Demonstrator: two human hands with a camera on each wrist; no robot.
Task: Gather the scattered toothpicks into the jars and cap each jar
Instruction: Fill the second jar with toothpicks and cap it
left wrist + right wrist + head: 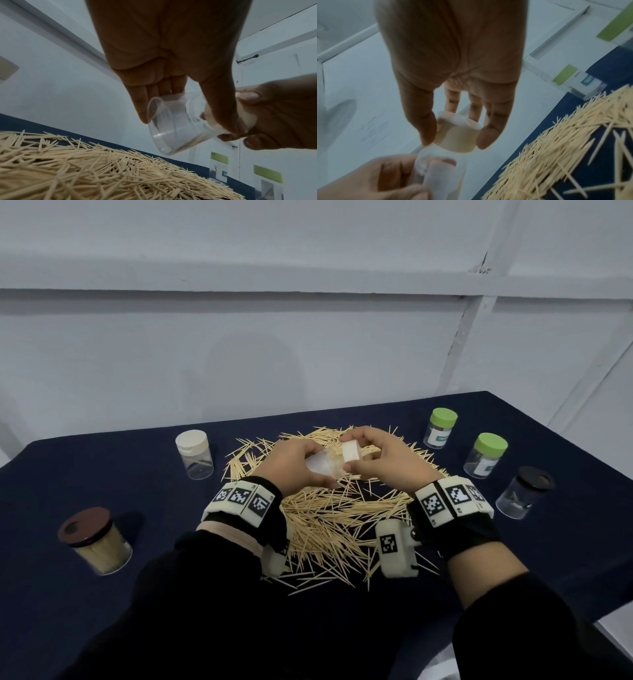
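Clear plastic jar [323,465] lies tipped in the left hand [294,463], fingers curled round its body, held above the toothpicks [329,515]. Right hand [387,457] pinches the white cap [352,453] at the jar's mouth w/ thumb & fingertips. Jar looks empty, so prob. uncapping: keep the body steady, twist the cap only, don't squeeze thin walls. Other jars stand round the pile on the navy cloth [102,467], capped; brown-lidded jar [96,539] already full.
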